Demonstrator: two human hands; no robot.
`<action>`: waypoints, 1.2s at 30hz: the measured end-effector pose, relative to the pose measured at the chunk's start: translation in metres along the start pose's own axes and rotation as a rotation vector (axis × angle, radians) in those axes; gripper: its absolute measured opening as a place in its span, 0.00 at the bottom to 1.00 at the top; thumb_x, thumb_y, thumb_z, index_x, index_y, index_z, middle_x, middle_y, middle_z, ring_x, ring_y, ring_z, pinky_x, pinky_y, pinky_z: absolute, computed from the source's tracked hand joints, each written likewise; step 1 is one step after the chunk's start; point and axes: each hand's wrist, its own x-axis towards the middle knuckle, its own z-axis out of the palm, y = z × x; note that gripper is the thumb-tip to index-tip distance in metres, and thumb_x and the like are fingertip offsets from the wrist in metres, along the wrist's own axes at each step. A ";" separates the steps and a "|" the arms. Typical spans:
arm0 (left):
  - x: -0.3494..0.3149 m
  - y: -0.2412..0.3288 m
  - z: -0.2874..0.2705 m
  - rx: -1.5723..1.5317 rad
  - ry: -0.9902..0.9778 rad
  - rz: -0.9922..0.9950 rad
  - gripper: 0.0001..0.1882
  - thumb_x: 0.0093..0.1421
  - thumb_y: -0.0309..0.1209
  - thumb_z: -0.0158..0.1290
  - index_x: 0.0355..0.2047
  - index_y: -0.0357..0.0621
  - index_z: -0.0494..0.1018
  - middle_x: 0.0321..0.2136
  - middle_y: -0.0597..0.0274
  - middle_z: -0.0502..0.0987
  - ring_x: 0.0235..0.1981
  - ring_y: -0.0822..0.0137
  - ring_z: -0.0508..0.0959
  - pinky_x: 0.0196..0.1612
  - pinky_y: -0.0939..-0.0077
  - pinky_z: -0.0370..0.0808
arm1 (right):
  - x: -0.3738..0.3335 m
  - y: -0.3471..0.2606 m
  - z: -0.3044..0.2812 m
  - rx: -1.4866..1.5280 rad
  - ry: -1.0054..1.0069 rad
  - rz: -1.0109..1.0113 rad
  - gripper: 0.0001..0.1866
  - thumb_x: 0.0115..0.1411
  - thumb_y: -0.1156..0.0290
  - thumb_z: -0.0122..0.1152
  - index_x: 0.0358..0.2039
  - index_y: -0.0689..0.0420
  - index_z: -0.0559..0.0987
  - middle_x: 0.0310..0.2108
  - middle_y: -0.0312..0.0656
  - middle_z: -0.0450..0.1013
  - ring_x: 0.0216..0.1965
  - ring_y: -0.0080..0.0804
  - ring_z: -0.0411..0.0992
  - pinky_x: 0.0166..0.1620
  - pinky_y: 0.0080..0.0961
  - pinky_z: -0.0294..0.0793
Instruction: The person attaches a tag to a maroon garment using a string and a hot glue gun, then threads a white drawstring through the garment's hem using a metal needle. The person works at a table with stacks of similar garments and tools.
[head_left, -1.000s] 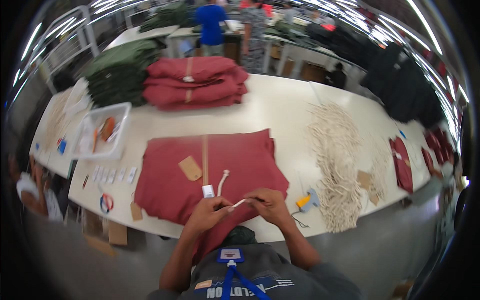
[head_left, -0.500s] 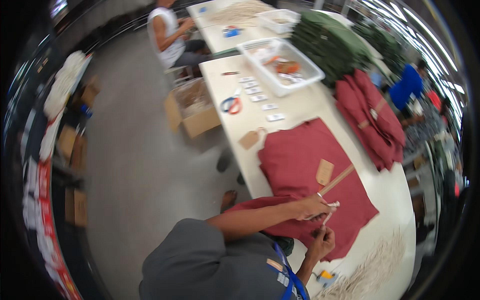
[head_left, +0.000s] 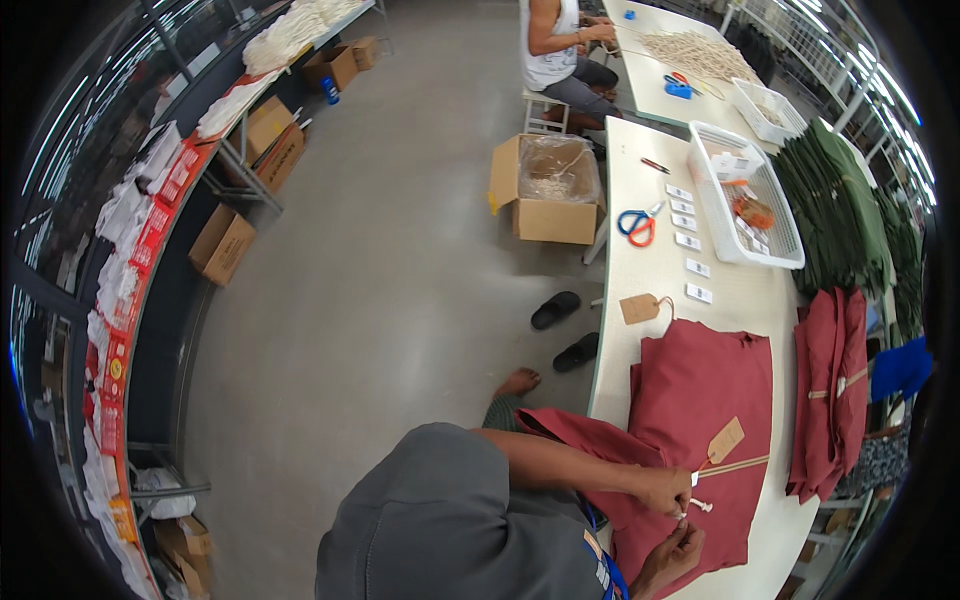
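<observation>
A folded maroon garment (head_left: pixel 705 380) lies on the pale table, one part trailing over its near edge. My left hand (head_left: pixel 664 490) is over the garment, fingers pinched on a thin white cord (head_left: pixel 703 506) whose knotted-looking end sticks out beside them. Just below, my right hand (head_left: pixel 672 556) is closed, its fingertips meeting the left's at the cord. A beige band (head_left: pixel 738 465) crosses the garment, and a brown card tag (head_left: pixel 726 440) rests beside it. The cord's part between my fingers is mostly hidden.
Near the garment lie another brown tag (head_left: pixel 640 308), several white labels (head_left: pixel 698 293) and scissors (head_left: pixel 636 228). A white basket (head_left: pixel 700 190), green garments (head_left: pixel 835 210) and more maroon garments (head_left: pixel 830 390) stand beyond. An open carton (head_left: pixel 555 220) sits by the table; a person (head_left: pixel 552 45) works farther off.
The view has swung, so the table now appears farther right. My hands have come closer together; the cord that stretched between them now shows only a short end.
</observation>
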 end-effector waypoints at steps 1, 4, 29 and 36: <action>0.000 0.001 0.002 0.208 -0.069 -0.018 0.07 0.49 0.26 0.60 0.26 0.34 0.82 0.17 0.53 0.79 0.20 0.65 0.79 0.25 0.69 0.75 | 0.004 0.003 0.001 0.010 -0.048 0.054 0.11 0.70 0.73 0.56 0.31 0.66 0.73 0.24 0.42 0.68 0.26 0.32 0.66 0.30 0.33 0.66; 0.002 0.010 0.001 0.290 -0.182 -0.189 0.08 0.49 0.28 0.59 0.19 0.34 0.79 0.16 0.56 0.79 0.18 0.65 0.79 0.22 0.69 0.75 | 0.009 0.006 0.019 0.150 0.076 0.040 0.13 0.71 0.70 0.56 0.31 0.65 0.72 0.24 0.40 0.68 0.26 0.28 0.66 0.30 0.29 0.67; 0.003 0.015 0.001 -0.010 0.004 -0.245 0.09 0.52 0.28 0.60 0.27 0.32 0.77 0.20 0.54 0.81 0.20 0.69 0.81 0.22 0.72 0.75 | -0.005 -0.028 0.043 0.219 0.244 0.432 0.12 0.72 0.69 0.53 0.33 0.65 0.72 0.27 0.43 0.71 0.30 0.31 0.69 0.34 0.29 0.71; 0.013 0.026 -0.011 0.124 -0.210 -0.092 0.10 0.50 0.30 0.64 0.29 0.36 0.77 0.25 0.53 0.80 0.28 0.62 0.80 0.30 0.65 0.76 | -0.010 -0.030 0.025 0.312 0.258 0.530 0.12 0.69 0.67 0.58 0.32 0.64 0.75 0.26 0.41 0.74 0.29 0.28 0.71 0.34 0.29 0.72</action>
